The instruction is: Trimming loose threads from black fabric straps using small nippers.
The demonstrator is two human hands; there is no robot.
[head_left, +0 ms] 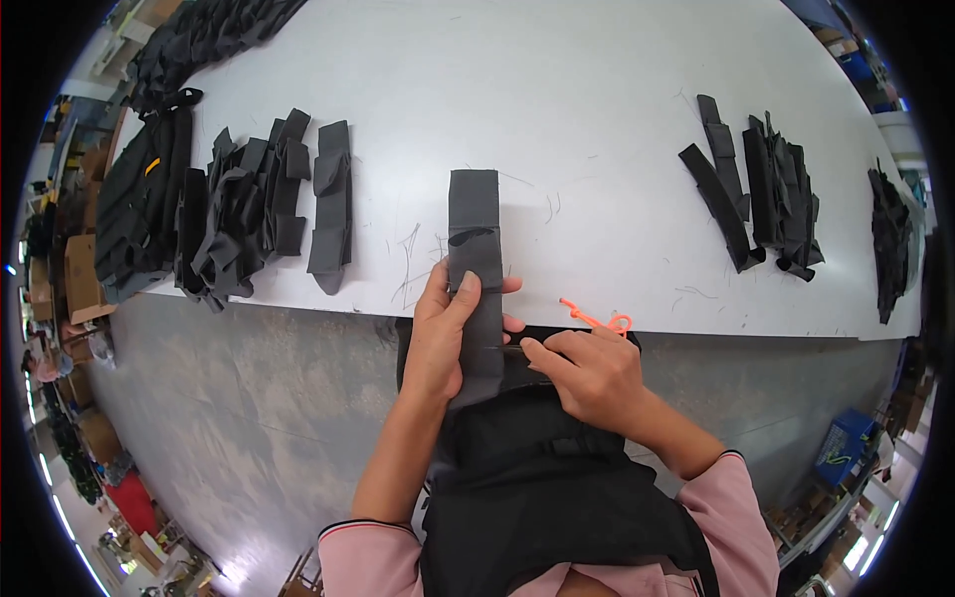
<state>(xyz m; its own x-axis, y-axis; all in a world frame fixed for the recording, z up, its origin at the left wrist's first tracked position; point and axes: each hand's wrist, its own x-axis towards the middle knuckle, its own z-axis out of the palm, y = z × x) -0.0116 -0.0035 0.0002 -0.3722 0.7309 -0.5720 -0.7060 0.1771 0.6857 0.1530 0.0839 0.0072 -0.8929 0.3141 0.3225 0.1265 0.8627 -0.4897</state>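
A dark grey fabric strap (pixel 475 204) with stitched folds stretches from the table's front edge toward me. My left hand (pixel 438 323) grips it, thumb on top and fingertips showing past its right side. Closed around a small dark tool (pixel 514 339) is my right hand (pixel 589 370), just right of the strap. The tool's thin tip points at the strap; most of its body is hidden in my fingers, so I cannot tell its exact kind. A knotted orange cord (pixel 597 318) sticks out above that hand.
The white table (pixel 597 119) carries loose thread bits. On its left lie a separate grey strap (pixel 331 204), a pile of straps (pixel 249 204) and black bags (pixel 149 199). More straps (pixel 781 199) and a dark fabric bundle (pixel 888 244) lie right. A blue crate (pixel 846 446) stands beyond the floor.
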